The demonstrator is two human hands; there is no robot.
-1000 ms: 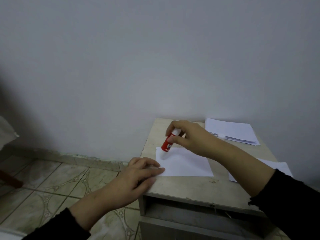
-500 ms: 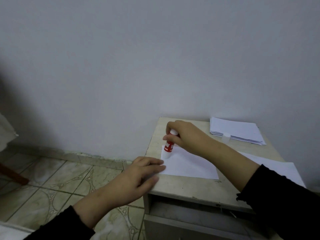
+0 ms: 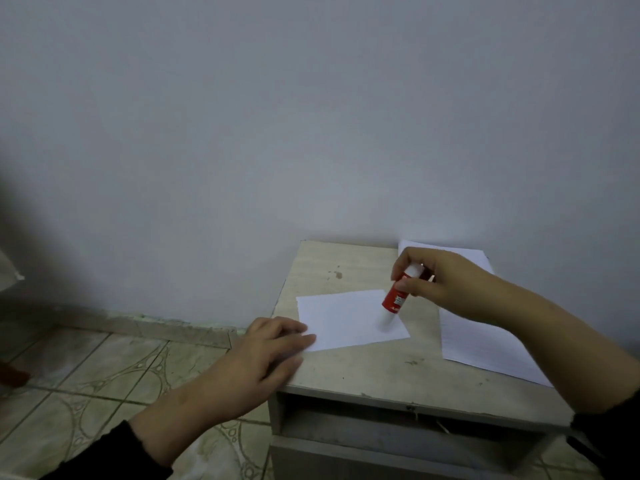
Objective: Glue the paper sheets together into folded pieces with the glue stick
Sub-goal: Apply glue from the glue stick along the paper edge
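The right hand is pinching the red glue stick, its tip touching the small white paper sheet on the worn beige table; the left hand is pressing straight fingers on that sheet's near-left corner.

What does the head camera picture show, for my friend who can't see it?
A right hand holds a red glue stick tip-down on a white paper on a small table, while the left hand presses the paper's near corner. More paper sheets lie at the right, by a plain wall.
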